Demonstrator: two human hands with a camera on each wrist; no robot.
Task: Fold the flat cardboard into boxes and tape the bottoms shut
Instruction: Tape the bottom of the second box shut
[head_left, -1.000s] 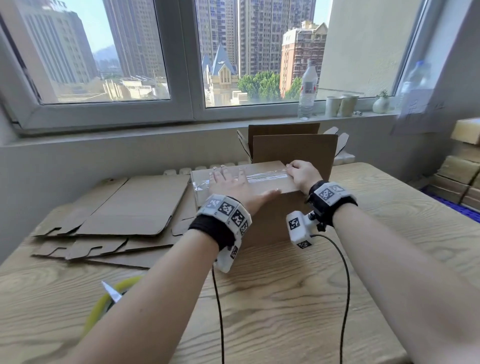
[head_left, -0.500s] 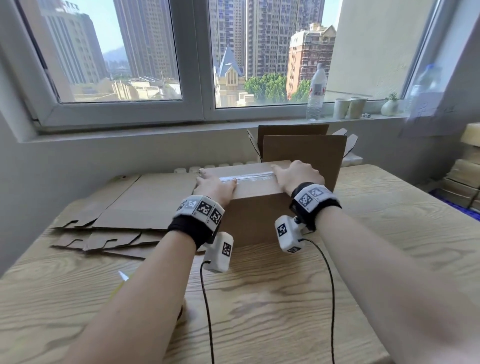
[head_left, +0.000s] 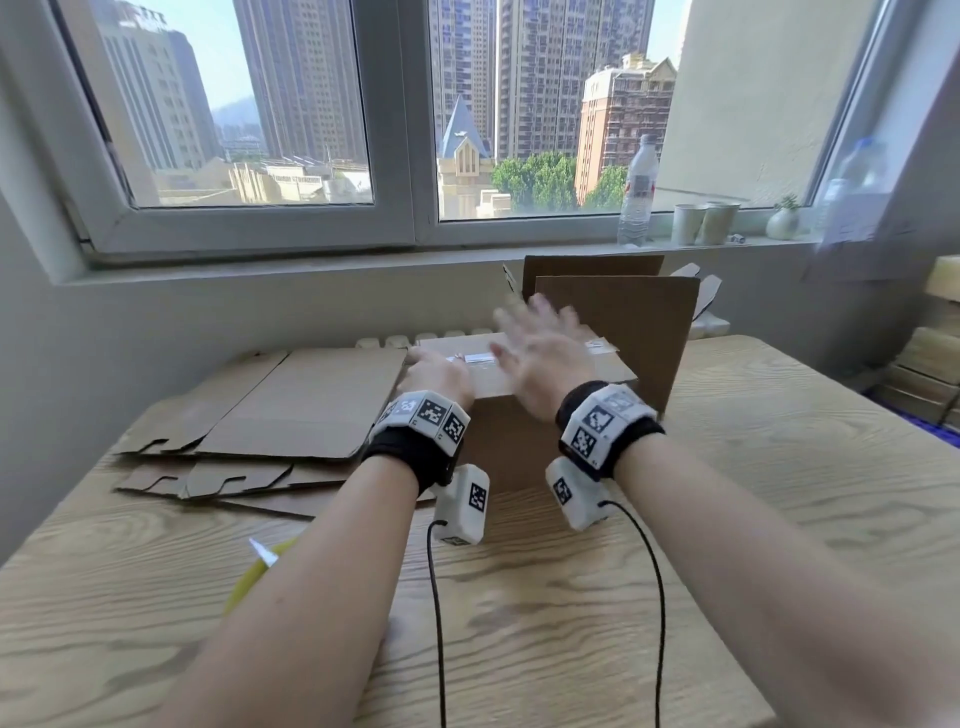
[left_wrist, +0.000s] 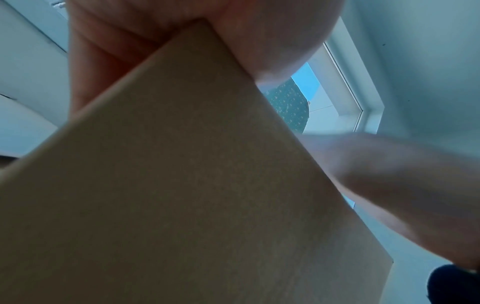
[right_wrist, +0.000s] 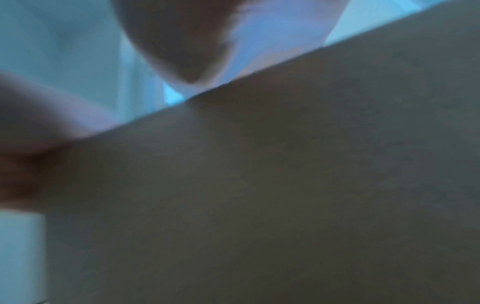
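A brown cardboard box (head_left: 511, 441) stands on the wooden table (head_left: 779, 467), its closed flaps facing up with a strip of clear tape (head_left: 480, 357) along the seam. My left hand (head_left: 434, 374) grips the box's top left corner; the left wrist view shows that corner of the box (left_wrist: 182, 185) pressed into the left hand's palm (left_wrist: 259, 30). My right hand (head_left: 540, 353) is blurred, flat with fingers spread, just over the taped top. The right wrist view shows only the box side (right_wrist: 285, 185) and blurred fingers (right_wrist: 182, 41).
Flat cardboard blanks (head_left: 306, 405) lie stacked to the left. An open box (head_left: 639, 332) stands right behind the taped one. A yellow-handled blade (head_left: 260, 566) lies near my left forearm. On the sill stand a water bottle (head_left: 638, 192) and cups (head_left: 704, 223). Cardboard bundles (head_left: 930, 364) sit far right.
My right hand has left the box's right end and swept left over the tape, now open and blurred. My left hand slid earlier to the left corner and stays there.
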